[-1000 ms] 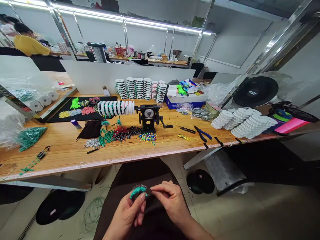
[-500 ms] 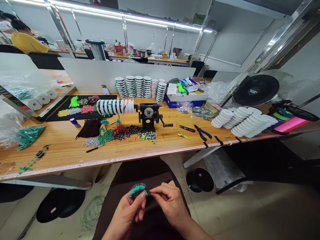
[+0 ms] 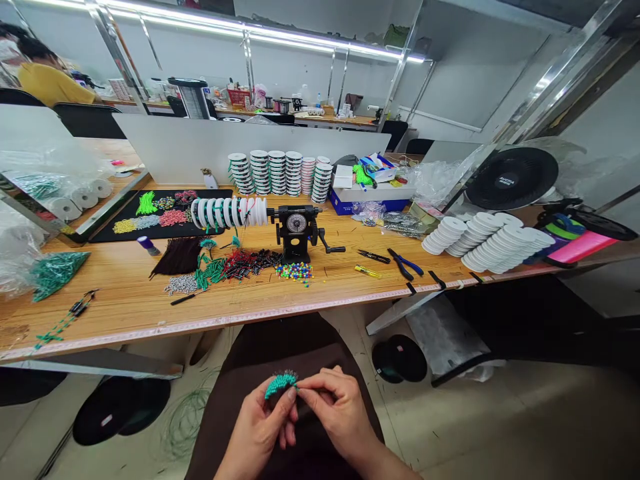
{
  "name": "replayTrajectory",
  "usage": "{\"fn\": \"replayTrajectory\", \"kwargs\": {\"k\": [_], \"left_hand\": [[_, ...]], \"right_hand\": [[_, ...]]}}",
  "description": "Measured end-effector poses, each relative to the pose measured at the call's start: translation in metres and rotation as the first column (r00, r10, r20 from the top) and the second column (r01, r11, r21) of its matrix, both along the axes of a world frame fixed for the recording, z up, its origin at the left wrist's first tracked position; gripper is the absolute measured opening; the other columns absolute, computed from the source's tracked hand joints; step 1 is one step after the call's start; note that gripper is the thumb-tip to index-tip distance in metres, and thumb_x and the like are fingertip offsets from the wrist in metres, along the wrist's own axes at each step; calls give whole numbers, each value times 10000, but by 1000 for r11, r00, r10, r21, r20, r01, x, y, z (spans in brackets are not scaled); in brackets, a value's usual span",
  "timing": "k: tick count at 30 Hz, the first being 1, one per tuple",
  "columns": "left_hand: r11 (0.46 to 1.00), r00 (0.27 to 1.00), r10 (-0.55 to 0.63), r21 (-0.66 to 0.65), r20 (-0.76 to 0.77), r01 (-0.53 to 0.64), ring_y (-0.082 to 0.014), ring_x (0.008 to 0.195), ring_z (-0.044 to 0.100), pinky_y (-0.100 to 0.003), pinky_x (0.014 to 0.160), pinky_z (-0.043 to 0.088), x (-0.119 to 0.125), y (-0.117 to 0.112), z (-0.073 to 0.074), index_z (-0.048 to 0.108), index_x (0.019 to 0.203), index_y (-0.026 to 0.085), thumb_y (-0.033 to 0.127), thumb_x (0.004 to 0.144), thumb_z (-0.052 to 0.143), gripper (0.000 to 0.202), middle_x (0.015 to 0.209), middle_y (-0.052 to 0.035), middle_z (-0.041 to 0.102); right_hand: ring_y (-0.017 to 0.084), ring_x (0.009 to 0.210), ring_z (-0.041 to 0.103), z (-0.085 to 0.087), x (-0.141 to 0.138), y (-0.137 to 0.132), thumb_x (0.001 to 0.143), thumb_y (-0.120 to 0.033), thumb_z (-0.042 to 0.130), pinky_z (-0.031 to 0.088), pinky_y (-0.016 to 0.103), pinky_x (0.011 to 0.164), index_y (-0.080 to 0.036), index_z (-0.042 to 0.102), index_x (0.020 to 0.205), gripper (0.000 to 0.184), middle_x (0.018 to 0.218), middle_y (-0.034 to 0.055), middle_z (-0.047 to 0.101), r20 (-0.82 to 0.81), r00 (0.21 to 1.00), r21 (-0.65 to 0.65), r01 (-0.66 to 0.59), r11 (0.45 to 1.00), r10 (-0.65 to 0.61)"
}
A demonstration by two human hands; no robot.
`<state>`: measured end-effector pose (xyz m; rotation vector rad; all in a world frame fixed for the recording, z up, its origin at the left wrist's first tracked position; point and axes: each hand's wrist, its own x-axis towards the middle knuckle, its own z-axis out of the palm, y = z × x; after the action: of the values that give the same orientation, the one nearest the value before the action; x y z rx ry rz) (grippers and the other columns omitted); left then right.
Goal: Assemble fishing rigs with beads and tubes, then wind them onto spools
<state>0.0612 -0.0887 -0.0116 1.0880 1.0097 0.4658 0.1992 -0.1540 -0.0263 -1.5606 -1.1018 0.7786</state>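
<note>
Over my dark-clothed lap [image 3: 285,347], my left hand [image 3: 261,421] is closed round a fanned bundle of small teal bead-like pieces [image 3: 281,384] with thin dark wire-like ends sticking up. Its thumb presses on the bundle's right side. My right hand [image 3: 339,407] is pinched, thumb against forefinger, at the right end of that bundle; what lies between the fingertips is too small to tell. The lower part of the bundle is hidden inside the left hand.
On the wooden table [image 3: 280,300] ahead stand a black hand-cranked winder [image 3: 296,233] carrying white spools [image 3: 230,211], coloured bead piles [image 3: 295,272], pliers [image 3: 405,265] and stacked white discs [image 3: 505,243]. A person in yellow [image 3: 50,83] sits far left.
Both hands have shifted slightly right, and my right fingertips now meet the bundle's edge, closing a small gap. The bundle has turned, showing more of its teal pieces.
</note>
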Motion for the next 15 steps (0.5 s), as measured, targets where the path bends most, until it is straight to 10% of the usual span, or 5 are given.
{"fn": "replayTrajectory", "kwargs": {"k": [15], "left_hand": [[984,990,-91,146,-109,106,-95,440,408,-210,440,348,-6,4,-12,494,688,203,568,754,638,397,508,59,465]], "right_hand": [[120,640,430,-8,-9,5,816,-450,702,364,236,603,-174,640,755,290,683,-18,538,-545,837,-19,39,999,-43]]}}
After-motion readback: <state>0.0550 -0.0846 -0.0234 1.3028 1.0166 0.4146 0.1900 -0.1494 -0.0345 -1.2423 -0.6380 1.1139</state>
